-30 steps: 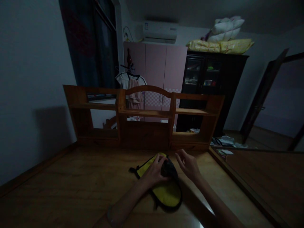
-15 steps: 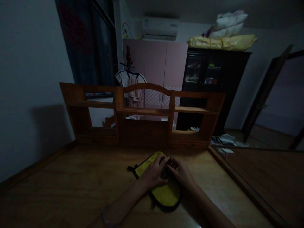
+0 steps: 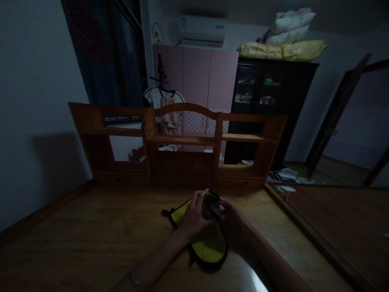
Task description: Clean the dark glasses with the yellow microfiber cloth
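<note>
A yellow pouch with black edging lies on the wooden tabletop, a dark tab sticking out at its left corner. My left hand rests over the pouch, its fingers curled round a dark, rounded object with a speckled, shiny face. Poor light hides what kind of object it is. On the other side, my right hand has its fingers bent at a dark flap or strap beside that object. Whether this flap belongs to the pouch or to the object, I cannot tell.
A wooden shelf unit stands along the back of the tabletop. The wall borders the left side, and a raised wooden edge runs down the right. Behind are a pink wardrobe, hanging clothes and a black cabinet.
The dark rounded object has come up into clearer view between my hands, turned with its shiny face showing. My right hand has shifted slightly right, and the dark flap now shows beside it.
</note>
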### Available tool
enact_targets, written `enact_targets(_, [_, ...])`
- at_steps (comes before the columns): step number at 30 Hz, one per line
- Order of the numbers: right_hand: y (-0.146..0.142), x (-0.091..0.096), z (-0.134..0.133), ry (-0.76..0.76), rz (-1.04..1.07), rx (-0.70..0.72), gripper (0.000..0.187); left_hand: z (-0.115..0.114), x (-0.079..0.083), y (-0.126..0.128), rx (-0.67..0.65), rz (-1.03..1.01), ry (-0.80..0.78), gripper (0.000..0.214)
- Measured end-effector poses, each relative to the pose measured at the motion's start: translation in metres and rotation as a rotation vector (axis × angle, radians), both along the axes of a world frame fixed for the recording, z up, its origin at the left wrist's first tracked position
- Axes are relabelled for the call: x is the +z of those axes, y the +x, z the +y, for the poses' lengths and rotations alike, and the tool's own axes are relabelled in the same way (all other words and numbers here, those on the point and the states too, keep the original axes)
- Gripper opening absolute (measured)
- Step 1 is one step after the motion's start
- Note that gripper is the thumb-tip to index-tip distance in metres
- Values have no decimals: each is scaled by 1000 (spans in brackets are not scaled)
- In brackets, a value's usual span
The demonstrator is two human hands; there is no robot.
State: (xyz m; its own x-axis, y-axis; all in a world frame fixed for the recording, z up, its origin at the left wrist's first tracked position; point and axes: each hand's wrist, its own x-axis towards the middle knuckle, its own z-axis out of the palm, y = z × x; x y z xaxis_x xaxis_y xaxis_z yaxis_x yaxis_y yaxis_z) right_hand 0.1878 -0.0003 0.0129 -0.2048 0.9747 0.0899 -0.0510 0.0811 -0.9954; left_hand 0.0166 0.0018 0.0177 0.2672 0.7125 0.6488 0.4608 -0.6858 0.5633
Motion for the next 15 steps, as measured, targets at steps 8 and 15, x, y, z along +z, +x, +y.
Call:
enact_targets(8, [-2, -8, 4, -36, 221, 111, 59, 2, -6, -2, -128, 80, -6, 95])
enact_targets(15, [6, -13, 5, 109, 0, 71, 61, -1, -10, -3, -165, 261, 20, 103])
